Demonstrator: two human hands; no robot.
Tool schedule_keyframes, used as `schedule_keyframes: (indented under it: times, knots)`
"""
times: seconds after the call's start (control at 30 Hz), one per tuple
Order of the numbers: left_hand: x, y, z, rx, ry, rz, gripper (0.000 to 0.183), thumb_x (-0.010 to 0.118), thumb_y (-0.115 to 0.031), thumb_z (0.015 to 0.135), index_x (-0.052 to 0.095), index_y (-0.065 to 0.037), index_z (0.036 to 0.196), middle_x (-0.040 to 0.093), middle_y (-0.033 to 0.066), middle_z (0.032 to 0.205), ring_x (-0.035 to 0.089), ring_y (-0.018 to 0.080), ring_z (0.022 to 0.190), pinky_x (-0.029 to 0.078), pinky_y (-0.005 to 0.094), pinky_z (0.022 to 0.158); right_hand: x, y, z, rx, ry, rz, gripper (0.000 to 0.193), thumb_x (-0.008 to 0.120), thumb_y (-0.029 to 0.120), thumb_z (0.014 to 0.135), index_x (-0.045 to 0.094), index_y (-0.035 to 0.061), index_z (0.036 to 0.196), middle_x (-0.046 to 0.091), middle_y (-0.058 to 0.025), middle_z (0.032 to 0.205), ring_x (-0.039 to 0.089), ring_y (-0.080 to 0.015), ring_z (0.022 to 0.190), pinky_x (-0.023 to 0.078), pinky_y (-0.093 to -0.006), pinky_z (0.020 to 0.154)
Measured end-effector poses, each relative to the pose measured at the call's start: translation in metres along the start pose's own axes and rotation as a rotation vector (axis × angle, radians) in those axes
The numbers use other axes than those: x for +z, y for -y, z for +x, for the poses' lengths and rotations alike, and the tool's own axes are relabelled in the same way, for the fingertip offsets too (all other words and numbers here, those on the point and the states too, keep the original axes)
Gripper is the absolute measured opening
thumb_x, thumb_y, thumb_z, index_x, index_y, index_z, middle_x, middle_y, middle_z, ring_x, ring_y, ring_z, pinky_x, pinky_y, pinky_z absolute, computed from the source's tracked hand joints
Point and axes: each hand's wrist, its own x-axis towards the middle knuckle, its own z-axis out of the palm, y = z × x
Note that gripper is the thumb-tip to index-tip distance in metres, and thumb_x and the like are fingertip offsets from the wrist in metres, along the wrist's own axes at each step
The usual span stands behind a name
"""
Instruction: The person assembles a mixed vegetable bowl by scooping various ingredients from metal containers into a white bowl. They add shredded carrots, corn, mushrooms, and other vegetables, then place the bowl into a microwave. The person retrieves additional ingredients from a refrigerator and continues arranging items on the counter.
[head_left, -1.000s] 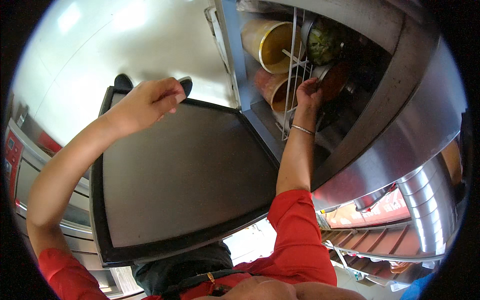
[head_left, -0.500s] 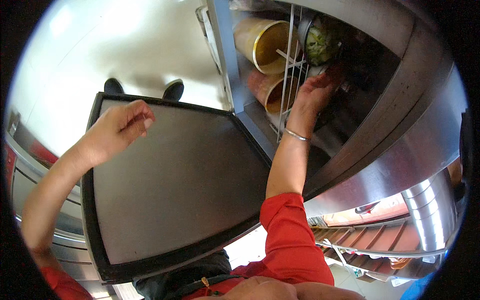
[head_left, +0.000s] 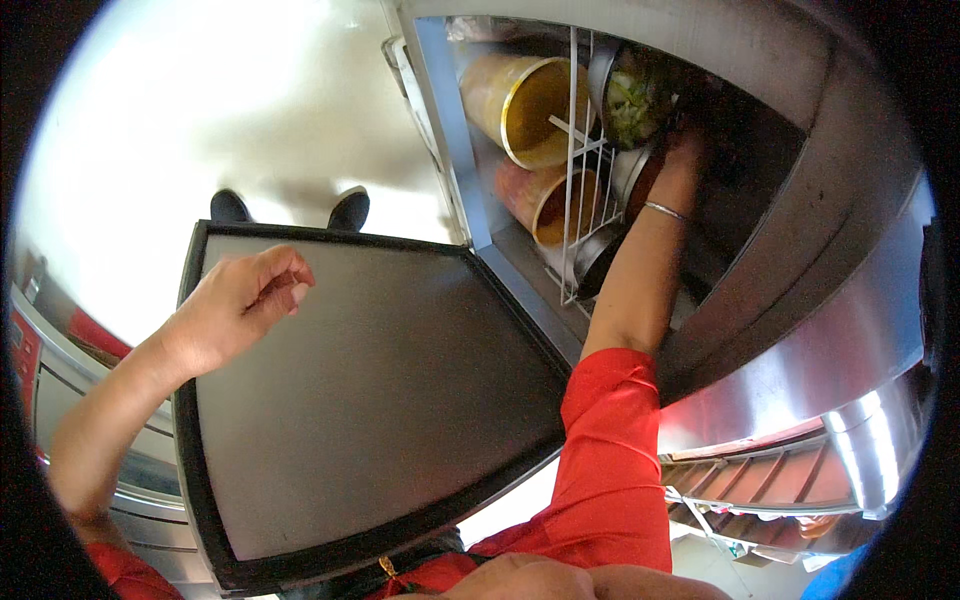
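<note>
My right hand (head_left: 684,152) reaches deep into the refrigerator, beside a dark-rimmed pot (head_left: 605,85) that holds chopped green vegetables (head_left: 632,105). Its fingers are lost in shadow, so whether they grip anything is hidden. Below that pot, a metal container (head_left: 628,172) lies partly behind my wrist. My left hand (head_left: 250,305) hangs in the air above the open door (head_left: 370,400), fingers loosely bent, a gap showing beside the thumb and nothing held. The door's grey inner panel is framed by a black gasket.
On the wire rack (head_left: 571,200) side stand a large yellow-stained tub (head_left: 520,105) and a smaller orange-stained one (head_left: 565,210). A dark round container (head_left: 598,262) sits near my forearm. Steel drawers (head_left: 140,515) line the left. Two dark shoes (head_left: 348,209) stand on the floor past the door.
My right hand has gone farther into the refrigerator, to the right and deeper. The view has shifted slightly. My left hand keeps nearly the same pose.
</note>
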Motion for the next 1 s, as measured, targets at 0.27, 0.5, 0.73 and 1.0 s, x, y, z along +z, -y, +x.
schedule_keyframes:
  times: [0.27,0.5,0.73,1.0]
  knots:
    - [-0.003,0.009,-0.004,-0.066,0.033,-0.039,0.014,0.046,-0.012,0.091,0.051,0.001,0.094,0.053,0.0049,0.069,0.052,0.0120,0.065,0.044,0.0276,0.061,0.003,-0.014,0.029,0.183,0.076,0.314,0.027,0.041,0.017,0.091,0.051,0.0028,0.112,0.054,-0.0137,0.109,0.054,-0.0238,0.092,0.046,-0.0323,0.077]
    - [-0.001,0.014,-0.005,-0.067,0.013,-0.069,0.016,0.049,-0.016,0.091,0.052,0.000,0.090,0.054,0.0068,0.065,0.052,0.0139,0.058,0.044,0.0298,0.059,0.004,-0.018,0.051,0.314,0.109,0.518,0.024,0.043,0.016,0.090,0.051,0.0025,0.109,0.054,-0.0135,0.105,0.054,-0.0233,0.088,0.046,-0.0304,0.073]
    - [-0.007,0.015,-0.003,-0.030,-0.002,0.003,0.015,0.048,-0.016,0.092,0.052,-0.001,0.092,0.055,0.0067,0.067,0.053,0.0144,0.060,0.045,0.0304,0.060,0.012,-0.006,0.072,0.386,0.132,0.655,0.022,0.044,0.015,0.089,0.052,0.0021,0.105,0.055,-0.0132,0.100,0.055,-0.0227,0.083,0.047,-0.0286,0.068]
    - [-0.016,0.009,-0.007,-0.099,0.007,0.047,0.015,0.047,-0.015,0.092,0.052,-0.001,0.094,0.056,0.0071,0.070,0.056,0.0141,0.064,0.046,0.0294,0.062,0.019,-0.001,0.091,0.401,0.132,0.789,0.019,0.046,0.014,0.088,0.052,0.0017,0.101,0.055,-0.0128,0.094,0.055,-0.0221,0.078,0.048,-0.0265,0.063]
